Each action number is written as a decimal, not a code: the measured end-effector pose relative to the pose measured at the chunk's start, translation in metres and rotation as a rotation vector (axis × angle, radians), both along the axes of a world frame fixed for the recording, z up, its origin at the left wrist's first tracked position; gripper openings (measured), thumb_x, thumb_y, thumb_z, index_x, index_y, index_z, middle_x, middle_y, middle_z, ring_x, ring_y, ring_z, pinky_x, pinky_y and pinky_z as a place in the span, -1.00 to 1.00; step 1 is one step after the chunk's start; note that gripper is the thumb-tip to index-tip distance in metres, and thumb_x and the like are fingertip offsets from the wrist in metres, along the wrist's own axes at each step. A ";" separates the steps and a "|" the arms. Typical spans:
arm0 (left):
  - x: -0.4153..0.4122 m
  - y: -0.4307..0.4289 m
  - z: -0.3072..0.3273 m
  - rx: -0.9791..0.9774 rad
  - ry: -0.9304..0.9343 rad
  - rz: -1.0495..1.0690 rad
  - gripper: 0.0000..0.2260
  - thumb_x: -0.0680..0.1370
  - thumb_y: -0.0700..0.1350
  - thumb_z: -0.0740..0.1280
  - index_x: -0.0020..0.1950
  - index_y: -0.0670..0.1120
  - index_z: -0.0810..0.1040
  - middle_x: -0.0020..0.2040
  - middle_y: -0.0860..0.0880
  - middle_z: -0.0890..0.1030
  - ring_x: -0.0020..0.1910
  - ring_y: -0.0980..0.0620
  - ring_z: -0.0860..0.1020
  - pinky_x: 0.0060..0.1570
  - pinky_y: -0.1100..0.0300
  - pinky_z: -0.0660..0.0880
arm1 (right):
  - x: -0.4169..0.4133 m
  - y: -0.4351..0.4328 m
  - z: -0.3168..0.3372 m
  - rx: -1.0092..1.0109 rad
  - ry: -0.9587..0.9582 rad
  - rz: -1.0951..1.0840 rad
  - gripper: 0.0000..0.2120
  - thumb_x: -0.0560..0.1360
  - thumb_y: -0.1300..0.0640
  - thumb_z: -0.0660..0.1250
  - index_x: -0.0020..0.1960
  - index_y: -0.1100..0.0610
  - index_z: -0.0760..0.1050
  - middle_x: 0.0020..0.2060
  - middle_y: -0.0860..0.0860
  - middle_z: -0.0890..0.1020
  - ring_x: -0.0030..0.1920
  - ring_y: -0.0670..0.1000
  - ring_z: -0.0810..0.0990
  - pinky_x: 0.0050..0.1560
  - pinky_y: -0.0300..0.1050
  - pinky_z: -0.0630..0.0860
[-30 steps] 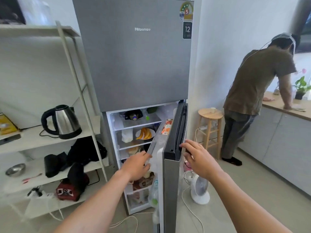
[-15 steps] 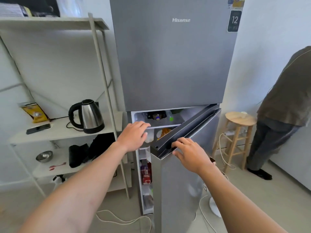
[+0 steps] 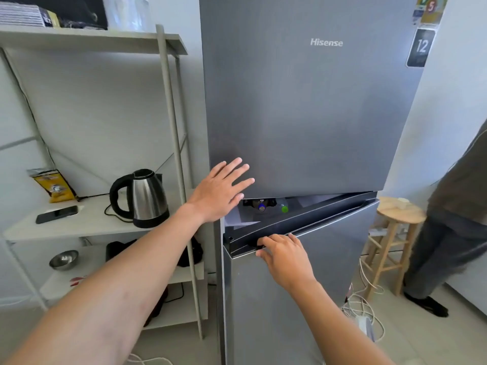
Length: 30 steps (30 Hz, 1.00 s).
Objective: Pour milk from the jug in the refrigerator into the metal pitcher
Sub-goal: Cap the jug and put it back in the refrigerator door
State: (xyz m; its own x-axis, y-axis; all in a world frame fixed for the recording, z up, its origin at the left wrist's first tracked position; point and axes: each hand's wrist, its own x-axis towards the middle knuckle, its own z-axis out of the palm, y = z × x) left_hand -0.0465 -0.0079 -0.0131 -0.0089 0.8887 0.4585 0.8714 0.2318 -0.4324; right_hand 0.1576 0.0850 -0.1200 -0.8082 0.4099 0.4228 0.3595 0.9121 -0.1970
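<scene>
The grey refrigerator [image 3: 311,114] fills the middle of the view. Its lower door [image 3: 316,291] stands only a narrow gap ajar. My right hand [image 3: 284,256] rests on that door's top edge, fingertips curled into the dark handle recess [image 3: 311,225]. My left hand [image 3: 220,191] is flat with spread fingers against the lower left corner of the upper door, holding nothing. Through the gap I see a dark bottle with a blue cap [image 3: 261,206] and a green cap [image 3: 284,208]. No milk jug or metal pitcher is in view.
A white shelf unit [image 3: 92,227] stands left of the fridge with a steel kettle [image 3: 147,198], a phone [image 3: 56,214], a yellow bag [image 3: 54,185] and a metal bowl [image 3: 64,259]. To the right are a wooden stool [image 3: 395,233], floor cables [image 3: 363,306] and another person [image 3: 453,233].
The lower door has swung from wide open to almost shut under my right hand. My left hand came out of the fridge interior and rose to the upper door.
</scene>
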 end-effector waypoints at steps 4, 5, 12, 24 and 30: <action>-0.025 0.018 -0.003 0.013 0.112 -0.029 -0.54 0.66 0.06 -0.04 0.58 0.05 0.20 0.61 -0.09 0.12 0.60 -0.13 0.01 0.53 -0.13 0.08 | -0.028 0.008 -0.004 0.010 0.061 0.010 -0.74 0.58 -0.09 0.26 0.19 -0.02 0.57 0.02 -0.08 0.65 0.13 0.00 0.57 0.32 -0.08 0.36; -0.033 0.024 -0.004 0.020 0.132 -0.048 -0.54 0.67 0.05 -0.01 0.59 0.05 0.17 0.62 -0.08 0.08 0.60 -0.13 -0.02 0.53 -0.14 0.06 | -0.036 0.010 -0.006 0.027 0.078 0.004 -0.76 0.55 -0.08 0.31 0.15 -0.02 0.59 -0.03 -0.09 0.66 0.07 0.00 0.60 0.27 -0.06 0.43; -0.068 0.053 -0.013 0.123 0.233 -0.170 -0.49 0.63 -0.08 0.21 0.58 0.07 0.20 0.62 -0.08 0.06 0.60 -0.16 0.00 0.52 -0.21 0.04 | -0.078 0.019 -0.013 0.036 0.199 -0.052 -0.83 0.39 0.00 0.53 -0.04 -0.01 0.66 -0.23 -0.13 0.63 -0.17 -0.01 0.62 -0.02 -0.11 0.60; -0.091 0.072 -0.042 0.388 0.367 -0.249 -0.51 0.63 -0.13 0.14 0.56 0.07 0.25 0.56 -0.06 0.26 0.54 -0.12 0.23 0.47 -0.19 0.21 | -0.130 0.049 -0.022 -0.022 0.201 -0.057 -0.78 0.52 0.21 0.36 0.14 0.07 0.63 -0.09 -0.01 0.65 -0.02 0.14 0.58 -0.18 -0.02 0.54; -0.088 0.074 -0.045 0.417 0.322 -0.265 -0.52 0.61 -0.18 0.13 0.53 0.08 0.32 0.53 -0.04 0.32 0.52 -0.10 0.27 0.49 -0.15 0.20 | -0.146 0.057 -0.028 -0.052 0.276 -0.094 -0.78 0.50 0.26 0.38 0.10 0.09 0.65 -0.16 0.00 0.62 -0.10 0.13 0.53 -0.12 -0.05 0.54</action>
